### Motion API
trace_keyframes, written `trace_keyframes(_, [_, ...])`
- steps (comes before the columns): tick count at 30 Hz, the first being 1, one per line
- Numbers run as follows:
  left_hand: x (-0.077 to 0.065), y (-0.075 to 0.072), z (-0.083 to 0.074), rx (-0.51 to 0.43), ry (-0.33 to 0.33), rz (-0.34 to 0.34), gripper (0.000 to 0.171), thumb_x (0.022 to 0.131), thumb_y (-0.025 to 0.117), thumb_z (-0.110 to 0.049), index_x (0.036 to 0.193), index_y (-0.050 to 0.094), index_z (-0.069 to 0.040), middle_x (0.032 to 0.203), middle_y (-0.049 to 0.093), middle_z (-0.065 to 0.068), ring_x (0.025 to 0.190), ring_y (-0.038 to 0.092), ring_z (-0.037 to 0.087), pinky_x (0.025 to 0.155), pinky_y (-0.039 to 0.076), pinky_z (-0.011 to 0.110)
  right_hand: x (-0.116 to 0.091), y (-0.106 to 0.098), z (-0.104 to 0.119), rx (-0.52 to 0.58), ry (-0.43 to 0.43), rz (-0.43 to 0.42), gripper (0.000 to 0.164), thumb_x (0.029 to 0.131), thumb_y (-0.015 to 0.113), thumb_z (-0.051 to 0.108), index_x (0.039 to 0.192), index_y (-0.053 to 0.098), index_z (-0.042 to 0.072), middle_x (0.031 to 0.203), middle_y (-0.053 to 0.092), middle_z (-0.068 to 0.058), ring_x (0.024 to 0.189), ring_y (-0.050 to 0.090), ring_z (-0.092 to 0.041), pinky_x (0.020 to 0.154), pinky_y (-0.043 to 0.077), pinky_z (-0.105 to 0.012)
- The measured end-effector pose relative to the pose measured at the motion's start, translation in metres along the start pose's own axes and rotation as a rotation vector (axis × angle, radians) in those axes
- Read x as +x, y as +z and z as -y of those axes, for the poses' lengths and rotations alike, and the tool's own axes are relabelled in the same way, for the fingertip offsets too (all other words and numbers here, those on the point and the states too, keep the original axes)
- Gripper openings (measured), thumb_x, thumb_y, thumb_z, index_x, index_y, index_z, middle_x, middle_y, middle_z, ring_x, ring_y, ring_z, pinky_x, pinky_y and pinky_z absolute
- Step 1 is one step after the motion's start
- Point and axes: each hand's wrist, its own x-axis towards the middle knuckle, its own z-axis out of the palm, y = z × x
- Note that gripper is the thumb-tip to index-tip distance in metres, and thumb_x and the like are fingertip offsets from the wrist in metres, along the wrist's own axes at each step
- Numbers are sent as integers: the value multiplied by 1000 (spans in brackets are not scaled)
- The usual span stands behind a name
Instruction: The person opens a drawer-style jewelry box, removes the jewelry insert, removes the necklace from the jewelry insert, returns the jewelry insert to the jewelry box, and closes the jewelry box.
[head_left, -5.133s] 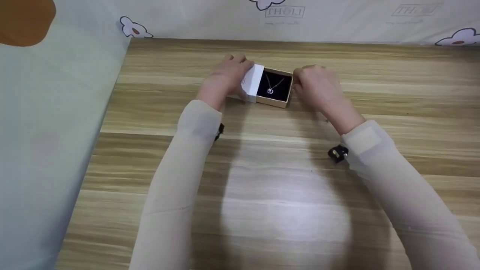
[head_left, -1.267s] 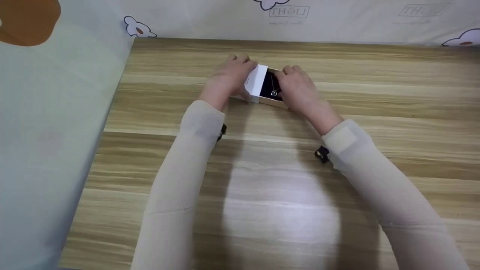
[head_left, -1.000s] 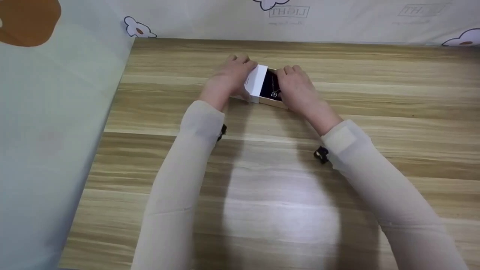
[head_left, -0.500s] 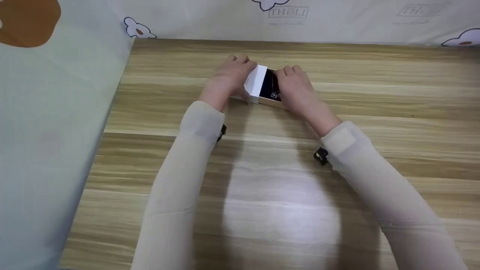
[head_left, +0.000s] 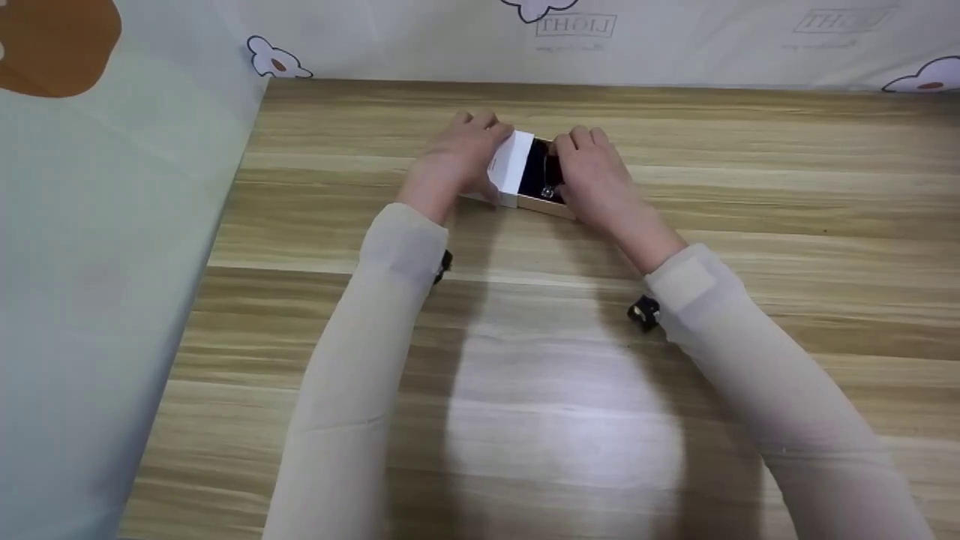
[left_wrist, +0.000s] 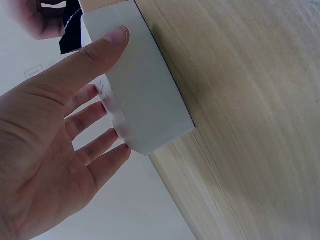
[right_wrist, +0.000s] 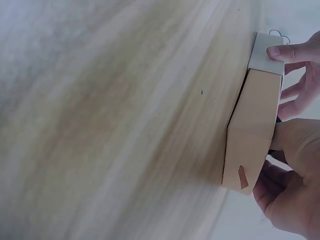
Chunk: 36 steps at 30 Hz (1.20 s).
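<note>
A small jewellery box lies near the table's back edge, its tan drawer point(head_left: 546, 206) pulled partly out of a white sleeve point(head_left: 510, 165). My left hand point(head_left: 459, 157) grips the sleeve, thumb on the near side and fingers on the far side. Over the drawer's right part, my right hand point(head_left: 596, 176) pinches the black pad point(head_left: 532, 172). The pad stands tilted above the box rim in the left wrist view, with a silver chain point(left_wrist: 71, 21) across it. A pendant point(head_left: 548, 192) hangs on the pad's front part. My right fingertips are partly hidden.
The box rests on a wood-grain table point(head_left: 570, 375). Pale printed sheeting point(head_left: 420, 37) borders the table at the back and left. A small brown tab point(right_wrist: 243, 177) sticks out of the drawer's end. Each wrist carries a small black camera point(head_left: 643, 313).
My right hand has gone from the drawer's outer end to over and into the drawer, onto the black pad. Lately its fingers have risen slightly and the pendant has shifted a little. My left hand stays.
</note>
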Motion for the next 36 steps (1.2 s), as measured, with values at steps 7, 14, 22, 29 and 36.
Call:
trace_keyframes(7, [1, -1, 0, 14, 0, 8, 95, 81, 83, -29, 157, 28, -15, 158, 32, 9, 145, 28, 33, 122, 30, 43, 2, -3, -5, 84, 28, 56, 47, 88, 70, 3, 131, 50, 6, 129, 62, -23, 114, 52, -40, 106, 41, -50])
trace_keyframes(14, [1, 0, 1, 41, 35, -15, 97, 78, 85, -33, 155, 31, -13, 156, 33, 10, 144, 30, 36, 121, 32, 43, 2, -4, -11, 193, 22, 71, 50, 89, 70, 3, 135, 49, 7, 135, 58, -20, 119, 48, -40, 110, 37, -50])
trace_keyframes(22, [1, 0, 2, 49, 29, -5, 98, 79, 85, -34, 156, 29, -14, 158, 32, 9, 145, 29, 35, 122, 30, 44, 4, -8, -16, 356, 74, 130, 52, 90, 66, 1, 138, 48, 7, 142, 54, -17, 125, 42, -35, 113, 36, -51])
trace_keyframes(29, [0, 0, 2, 42, 20, -5, 97, 79, 84, -34, 156, 29, -15, 157, 31, 9, 144, 29, 34, 121, 32, 45, 3, -11, -20, 487, 100, 149, 54, 89, 60, -4, 140, 47, 8, 135, 56, -19, 125, 41, -31, 112, 37, -50])
trace_keyframes(36, [0, 0, 1, 30, 14, -5, 97, 79, 84, -34, 156, 29, -16, 158, 30, 9, 146, 28, 34, 121, 31, 47, 3, -12, -23, 529, 102, 139, 55, 86, 57, -7, 139, 49, 4, 133, 58, -18, 124, 45, -30, 113, 34, -48])
